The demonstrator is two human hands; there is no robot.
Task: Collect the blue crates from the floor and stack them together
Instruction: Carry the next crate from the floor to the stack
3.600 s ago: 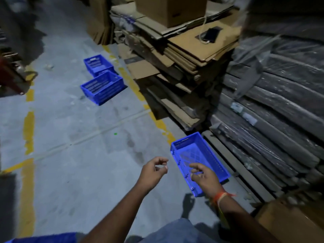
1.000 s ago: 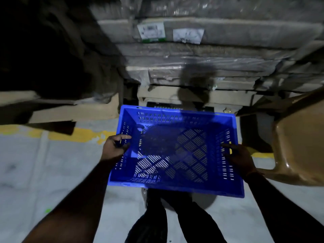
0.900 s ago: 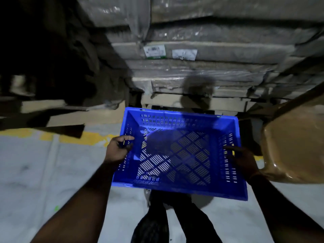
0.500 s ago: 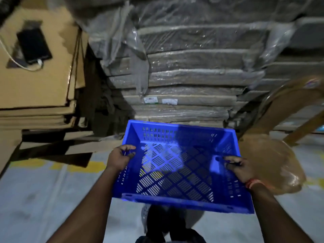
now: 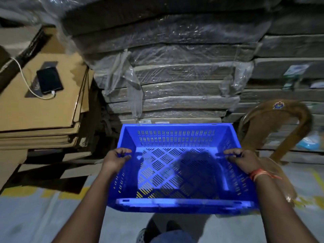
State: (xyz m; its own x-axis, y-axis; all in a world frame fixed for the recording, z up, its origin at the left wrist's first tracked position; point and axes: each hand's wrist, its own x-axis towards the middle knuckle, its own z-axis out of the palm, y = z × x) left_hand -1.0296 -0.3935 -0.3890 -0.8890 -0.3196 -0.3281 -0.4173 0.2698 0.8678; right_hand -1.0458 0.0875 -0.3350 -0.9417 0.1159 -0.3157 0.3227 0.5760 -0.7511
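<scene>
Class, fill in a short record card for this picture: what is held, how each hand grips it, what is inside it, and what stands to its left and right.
held item: blue crate, lifted clear of the floor
left hand: grips the left rim
right hand: grips the right rim
contents: empty
to the left: flat cardboard stack with a phone charging on top
to the right: brown plastic chair
</scene>
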